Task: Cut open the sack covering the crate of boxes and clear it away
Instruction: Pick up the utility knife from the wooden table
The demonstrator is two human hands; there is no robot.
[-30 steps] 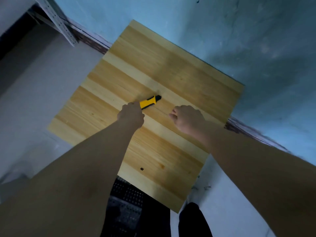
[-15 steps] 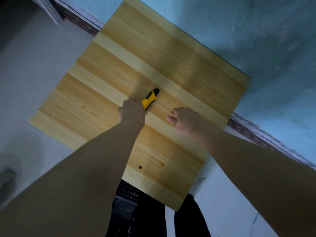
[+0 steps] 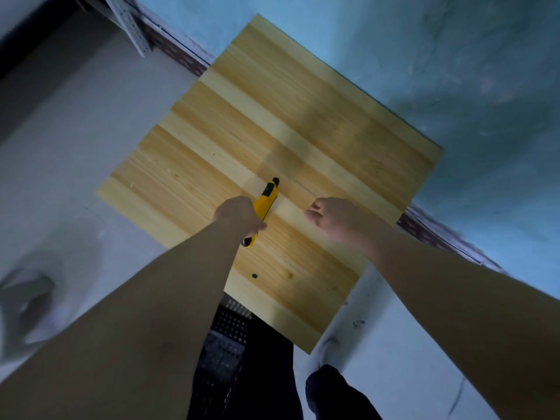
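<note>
The desk (image 3: 318, 122) is being shown in pale and honey-yellow wooden stripes with fine grain. A yellow knife (image 3: 266, 201) with black tip is being seen. The wall (image 3: 454, 56) is being rendered in mottled blue, the floor (image 3: 75, 131) in grey-white.

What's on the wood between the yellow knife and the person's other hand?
Bare wooden tabletop with a thin dark line, seen from the head camera, between yellow utility knife and right hand.

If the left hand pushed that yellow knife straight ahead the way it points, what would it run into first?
Nothing in the way that I can see. The left hand aims the knife up across the bare wooden board; beyond its far edge comes the blue wall, though depth is unclear.
</note>
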